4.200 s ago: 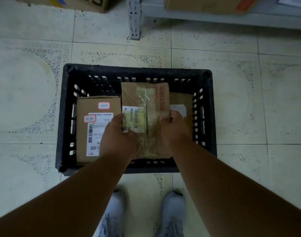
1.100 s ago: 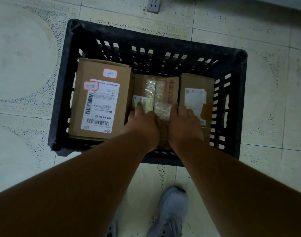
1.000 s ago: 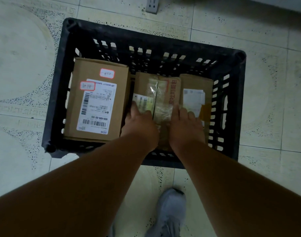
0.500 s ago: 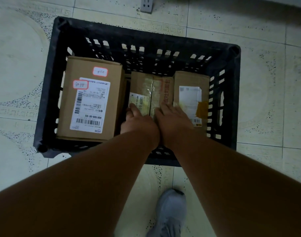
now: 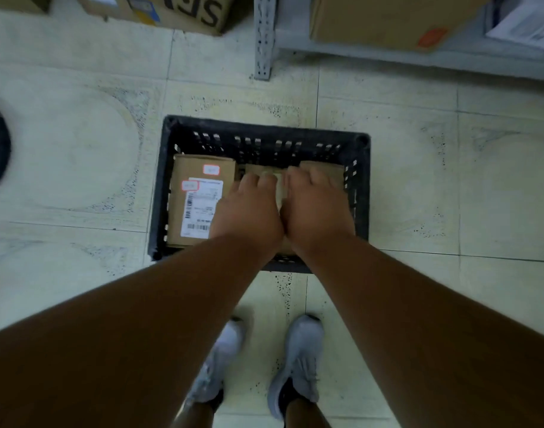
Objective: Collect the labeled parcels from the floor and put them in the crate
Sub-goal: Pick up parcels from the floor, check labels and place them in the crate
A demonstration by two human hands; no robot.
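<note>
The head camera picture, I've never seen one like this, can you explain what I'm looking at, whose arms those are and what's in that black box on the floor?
The camera sits on a person's head and looks down, so the two bare arms and the grey shoes are the wearer's own. No machine is involved.

On the tiled floor stands a black plastic crate. Inside, at its left, lies a cardboard parcel with a white shipping label. Two more parcels lie beside it, mostly hidden by the hands.

The left hand and right hand are side by side above the middle parcel. The picture is blurred, so I cannot tell whether they grip it.

Behind the crate are a metal shelf post and more cardboard boxes.
</note>
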